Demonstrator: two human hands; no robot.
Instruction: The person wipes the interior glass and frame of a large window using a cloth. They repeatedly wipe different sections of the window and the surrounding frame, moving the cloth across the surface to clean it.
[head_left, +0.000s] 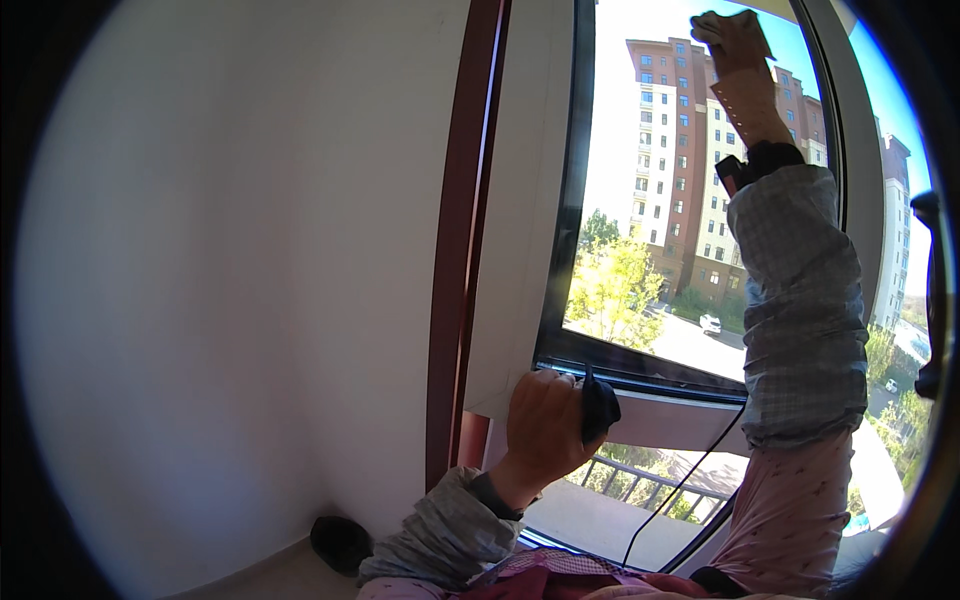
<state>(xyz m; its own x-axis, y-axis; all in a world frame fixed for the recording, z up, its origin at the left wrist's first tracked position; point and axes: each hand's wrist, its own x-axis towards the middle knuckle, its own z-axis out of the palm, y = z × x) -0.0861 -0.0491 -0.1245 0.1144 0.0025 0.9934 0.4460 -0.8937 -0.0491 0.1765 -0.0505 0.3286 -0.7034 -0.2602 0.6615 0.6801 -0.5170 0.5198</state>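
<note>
My right hand (739, 45) is raised high against the window glass (675, 187), closed on a crumpled cloth that shows above and beside the fingers. A dark band with a small device is on that wrist, above a grey sleeve cover. Lower down, my left hand (547, 420) rests by the bottom rail of the black window frame (645, 364), its back towards me. A black object (600, 405) sticks out between its thumb and fingers; its kind is unclear. The left fingertips are hidden.
A white wall (225, 262) fills the left side, with a dark red vertical trim (457, 262) beside the window. A black cord (675, 491) hangs below the frame. A dark rounded object (341, 544) lies at the wall's foot. Outside are a railing (652, 484), trees and tall buildings.
</note>
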